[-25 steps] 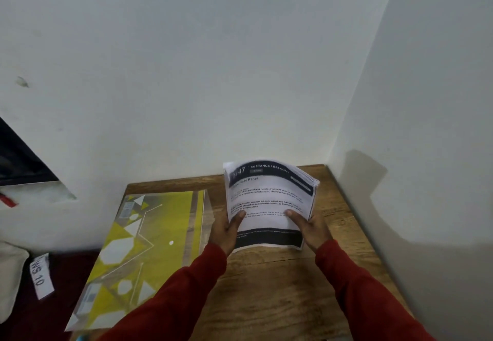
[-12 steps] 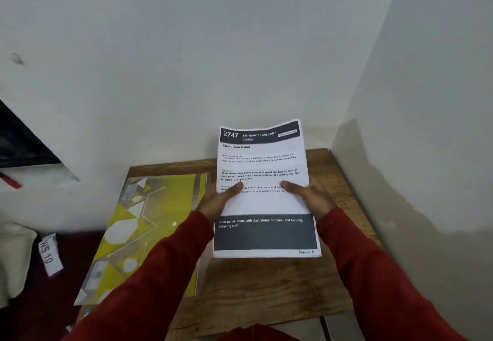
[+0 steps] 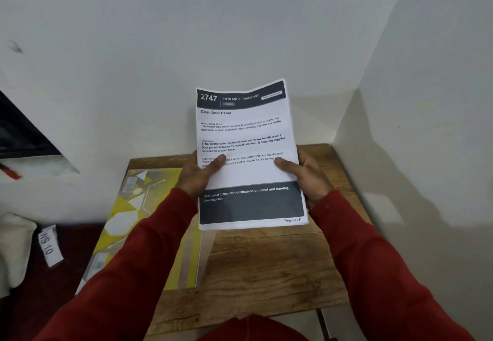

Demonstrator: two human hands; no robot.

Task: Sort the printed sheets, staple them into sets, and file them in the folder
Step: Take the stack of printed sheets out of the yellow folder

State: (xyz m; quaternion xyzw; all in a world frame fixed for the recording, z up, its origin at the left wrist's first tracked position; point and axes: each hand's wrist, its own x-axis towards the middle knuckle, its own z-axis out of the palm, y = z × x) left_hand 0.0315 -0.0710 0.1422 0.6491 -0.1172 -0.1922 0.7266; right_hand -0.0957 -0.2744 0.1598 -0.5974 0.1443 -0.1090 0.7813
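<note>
Head view: at frame centre we hold the stack of printed sheets above the wooden table, left hand and right hand each pinching a side edge, thumbs on top. Lower left, our yellow folder lies flat.

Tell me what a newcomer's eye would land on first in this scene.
First comes the stack of white printed sheets with dark bands, headed "2747 Entrance / Balcony", held up at the centre over the brown wooden table. The left hand and right hand, in red sleeves, grip its two side edges. Next is the yellow plastic folder with white geometric shapes, lying flat on the table's left part.
</note>
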